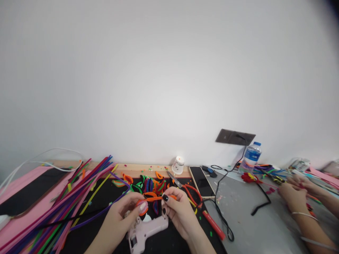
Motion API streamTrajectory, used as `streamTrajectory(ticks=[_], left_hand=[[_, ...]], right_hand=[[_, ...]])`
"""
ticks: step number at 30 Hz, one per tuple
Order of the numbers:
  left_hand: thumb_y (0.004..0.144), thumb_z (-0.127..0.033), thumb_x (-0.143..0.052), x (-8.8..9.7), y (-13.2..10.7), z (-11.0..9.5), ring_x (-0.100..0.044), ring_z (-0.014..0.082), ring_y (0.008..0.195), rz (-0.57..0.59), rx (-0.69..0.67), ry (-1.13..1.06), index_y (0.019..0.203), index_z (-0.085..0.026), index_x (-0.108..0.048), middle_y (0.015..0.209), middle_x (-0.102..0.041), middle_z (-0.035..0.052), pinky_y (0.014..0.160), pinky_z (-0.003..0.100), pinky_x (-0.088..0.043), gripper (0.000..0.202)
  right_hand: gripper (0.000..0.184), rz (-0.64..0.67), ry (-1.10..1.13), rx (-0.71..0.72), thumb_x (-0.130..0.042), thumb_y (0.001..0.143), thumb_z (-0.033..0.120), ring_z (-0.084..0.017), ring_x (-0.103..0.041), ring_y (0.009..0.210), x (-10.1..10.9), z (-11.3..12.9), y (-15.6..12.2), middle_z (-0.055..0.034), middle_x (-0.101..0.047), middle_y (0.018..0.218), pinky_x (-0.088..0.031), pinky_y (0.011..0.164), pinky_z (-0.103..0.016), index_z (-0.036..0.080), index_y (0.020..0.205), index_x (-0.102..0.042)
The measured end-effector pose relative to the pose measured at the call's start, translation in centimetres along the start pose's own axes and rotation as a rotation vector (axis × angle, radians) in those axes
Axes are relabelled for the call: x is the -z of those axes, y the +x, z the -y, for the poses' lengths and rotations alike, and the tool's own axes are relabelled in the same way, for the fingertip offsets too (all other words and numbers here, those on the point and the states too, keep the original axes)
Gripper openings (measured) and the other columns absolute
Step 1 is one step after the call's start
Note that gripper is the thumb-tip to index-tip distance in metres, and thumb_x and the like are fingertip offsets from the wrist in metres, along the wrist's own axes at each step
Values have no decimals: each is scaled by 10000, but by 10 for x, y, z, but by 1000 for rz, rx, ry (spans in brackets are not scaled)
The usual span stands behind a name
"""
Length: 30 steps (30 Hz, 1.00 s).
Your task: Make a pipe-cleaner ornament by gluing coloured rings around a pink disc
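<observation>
At the lower centre of the frame, a pale pink glue gun (149, 230) lay below both hands. Just above it, the left hand (123, 211) pinched a pink-and-orange pipe-cleaner coil (143, 208); the right hand (180, 209) gripped an orange pipe-cleaner strip (154, 199). The strip's long axis ran sideways from the right fingertips towards the coil; whether they joined was unclear. Looped pipe-cleaner pieces (153, 185) lay beyond.

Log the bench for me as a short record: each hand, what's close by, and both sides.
Left hand: holding round orange-and-pink piece
Right hand: pinching orange fuzzy strip
Between forearms: pale pink glue gun
Beyond hands: bent fuzzy pieces, scissors, white cup
Left side: long colored stems
Right side: phone, bottle, co-worker's hands
</observation>
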<state>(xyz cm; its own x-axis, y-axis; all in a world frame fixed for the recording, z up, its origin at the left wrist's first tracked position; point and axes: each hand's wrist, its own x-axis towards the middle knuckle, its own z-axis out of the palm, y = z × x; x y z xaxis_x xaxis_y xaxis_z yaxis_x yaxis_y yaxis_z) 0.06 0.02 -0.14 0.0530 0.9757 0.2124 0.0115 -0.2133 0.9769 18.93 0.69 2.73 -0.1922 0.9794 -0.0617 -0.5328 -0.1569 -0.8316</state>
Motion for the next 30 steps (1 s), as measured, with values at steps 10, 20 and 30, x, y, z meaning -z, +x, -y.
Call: streamTrajectory(ticks=[10,20,30], left_hand=[[688,-294,-741,1,2,-10,-647,174,624,-99,21,-87,768,-198,-689,648,-705,7,584,234,-504,135],[613,-292,-784,0,4,-13,-661,203,629,-193,28,-122,745,-180,-710,651,-714,27,597,276,-534,188],[680,-300,-739,2,2,-7,-631,182,598,-86,33,-60,740,-196,-695,630,-694,13,569,256,-498,128]], right_hand=[[232,-13,18,36,-861,600,248,-73,-547,409,-4,-2,0,-42,-690,573,-480,419,-177,99,689,-706],[227,15,-72,36,-840,632,264,-69,-513,407,-5,-2,-3,-38,-684,549,-416,409,-165,111,651,-673],[232,-5,-18,66,-845,636,282,-66,-511,392,-2,0,-1,-22,-663,547,-429,390,-166,114,663,-687]])
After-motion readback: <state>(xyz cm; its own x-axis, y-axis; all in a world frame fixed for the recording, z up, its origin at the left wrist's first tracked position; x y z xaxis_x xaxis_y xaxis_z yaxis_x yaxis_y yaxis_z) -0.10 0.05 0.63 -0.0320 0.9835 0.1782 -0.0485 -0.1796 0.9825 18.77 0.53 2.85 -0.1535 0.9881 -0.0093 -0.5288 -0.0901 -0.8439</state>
